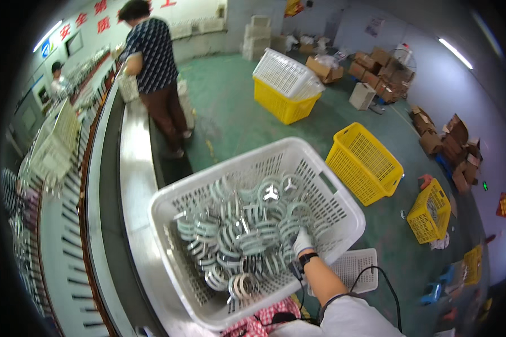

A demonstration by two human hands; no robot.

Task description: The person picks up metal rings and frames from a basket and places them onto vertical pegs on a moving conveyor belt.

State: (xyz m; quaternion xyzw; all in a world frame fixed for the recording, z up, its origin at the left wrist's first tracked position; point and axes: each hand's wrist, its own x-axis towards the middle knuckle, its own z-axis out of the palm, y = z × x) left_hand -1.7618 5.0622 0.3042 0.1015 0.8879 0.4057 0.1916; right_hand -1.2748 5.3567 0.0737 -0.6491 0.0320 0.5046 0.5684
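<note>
A large white plastic basket (320, 168) with slotted walls sits tilted in front of me at the edge of the metal counter. It holds a heap of pale green and shiny ring-shaped metal parts (258, 236), some with a short stem or a three-armed centre. My right hand (303, 241), in a white glove, reaches over the near right wall into the basket and touches the rings at the heap's right side. Its fingers are hidden among the parts, so their grip does not show. My left hand is out of view.
On the left runs a conveyor line (104, 224) beside the metal counter (138, 168). A person (154, 67) stands at it farther ahead. Yellow baskets (365, 163) and a white tray (357, 269) stand on the green floor to the right. A black cable (385, 275) hangs near my arm.
</note>
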